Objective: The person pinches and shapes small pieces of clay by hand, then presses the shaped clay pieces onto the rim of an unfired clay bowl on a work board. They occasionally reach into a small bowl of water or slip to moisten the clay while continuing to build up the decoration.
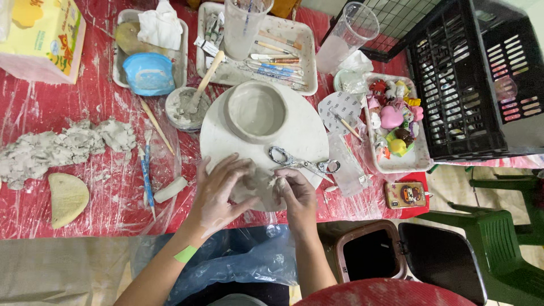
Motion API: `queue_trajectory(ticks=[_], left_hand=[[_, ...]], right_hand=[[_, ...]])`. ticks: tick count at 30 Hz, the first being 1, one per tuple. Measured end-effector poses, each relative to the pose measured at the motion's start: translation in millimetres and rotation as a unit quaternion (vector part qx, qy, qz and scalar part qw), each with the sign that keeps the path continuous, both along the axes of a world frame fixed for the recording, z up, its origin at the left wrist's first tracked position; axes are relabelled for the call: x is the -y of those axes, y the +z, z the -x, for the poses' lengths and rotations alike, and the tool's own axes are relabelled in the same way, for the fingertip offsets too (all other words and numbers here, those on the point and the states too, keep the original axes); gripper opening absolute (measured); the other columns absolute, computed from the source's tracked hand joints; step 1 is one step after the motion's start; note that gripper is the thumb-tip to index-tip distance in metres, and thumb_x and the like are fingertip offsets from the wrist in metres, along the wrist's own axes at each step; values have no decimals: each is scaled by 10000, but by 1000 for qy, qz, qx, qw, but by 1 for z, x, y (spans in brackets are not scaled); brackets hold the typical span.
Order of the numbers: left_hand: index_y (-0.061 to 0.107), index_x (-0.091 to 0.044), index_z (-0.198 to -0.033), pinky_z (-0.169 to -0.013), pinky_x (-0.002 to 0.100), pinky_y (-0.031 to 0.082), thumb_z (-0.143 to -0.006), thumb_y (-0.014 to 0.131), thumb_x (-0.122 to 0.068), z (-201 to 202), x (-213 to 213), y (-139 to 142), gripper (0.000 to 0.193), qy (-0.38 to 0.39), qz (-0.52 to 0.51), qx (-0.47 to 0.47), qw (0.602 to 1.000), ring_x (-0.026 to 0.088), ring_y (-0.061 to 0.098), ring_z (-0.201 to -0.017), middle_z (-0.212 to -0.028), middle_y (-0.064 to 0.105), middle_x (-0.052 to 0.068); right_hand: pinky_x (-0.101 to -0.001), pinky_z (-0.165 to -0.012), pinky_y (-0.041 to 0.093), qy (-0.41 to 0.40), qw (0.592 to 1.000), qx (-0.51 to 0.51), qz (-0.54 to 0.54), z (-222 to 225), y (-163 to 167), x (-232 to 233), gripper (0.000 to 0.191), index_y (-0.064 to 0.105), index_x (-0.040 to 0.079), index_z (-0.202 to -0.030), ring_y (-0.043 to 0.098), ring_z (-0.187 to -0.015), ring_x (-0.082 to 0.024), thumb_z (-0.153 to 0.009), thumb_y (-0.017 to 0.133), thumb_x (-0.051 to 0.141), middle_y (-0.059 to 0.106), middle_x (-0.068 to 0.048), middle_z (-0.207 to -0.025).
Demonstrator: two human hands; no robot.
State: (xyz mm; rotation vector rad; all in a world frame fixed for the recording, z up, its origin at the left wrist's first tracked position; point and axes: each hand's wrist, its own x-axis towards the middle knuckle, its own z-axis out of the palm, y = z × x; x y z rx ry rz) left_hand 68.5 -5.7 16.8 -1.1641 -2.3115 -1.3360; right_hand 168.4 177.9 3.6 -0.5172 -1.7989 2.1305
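Your left hand (218, 190) and right hand (296, 195) both pinch a small lump of grey clay (258, 184) between them. The lump sits on the near edge of the round white board (306, 133). On that board, the clay bowl (256, 110) stands just behind your hands, and the scissors (303, 162) lie close to your right hand.

Red plastic-covered table (102, 187), green plastic chair (498, 238), black crate (459, 85), tiled floor (453, 187)

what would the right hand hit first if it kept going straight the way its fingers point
The right hand points up-left across the round white board. Past the lump of clay it is working, the scissors probably come first, then the clay bowl; depth is unclear.
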Motion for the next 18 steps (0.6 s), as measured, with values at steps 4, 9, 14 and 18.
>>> queue_trajectory(ticks=[4, 9, 14, 18], left_hand=[[675, -110, -1210, -1020, 443, 410, -829, 836, -200, -6, 4, 8, 423, -10, -68, 57, 996, 233, 636, -1166, -1228, 700, 26], [728, -126, -1048, -891, 325, 507, -847, 828, -117, -19, 1, 19, 224, -22, -155, 106, 982, 178, 706, -923, -1029, 764, 7], [732, -138, -1022, -878, 347, 455, -826, 847, -106, -21, 7, 30, 230, 8, -136, 39, 990, 128, 693, -868, -973, 757, -36], [736, -148, -1038, -894, 339, 440, -821, 839, -98, -27, 9, 33, 246, 4, -136, 31, 990, 134, 694, -902, -975, 734, -41]], right_hand=[[-251, -668, 485, 20, 999, -33, -15, -8, 0, 8, 145, 635, -2, -1180, 592, -760, -95, -1041, 610, 31, 653, -50, -923], [-269, -753, 539, 30, 998, -57, -22, -10, 9, 21, 151, 632, -25, -1147, 641, -856, -117, -1002, 644, 12, 691, -77, -1040], [-283, -824, 576, 40, 972, -78, -216, -12, 17, 24, 202, 667, -24, -1105, 699, -930, -159, -912, 723, -5, 716, -116, -1089], [-287, -838, 583, 35, 964, -91, -249, -11, 18, 26, 146, 681, -13, -1068, 706, -954, -170, -930, 728, -15, 733, -129, -1085]])
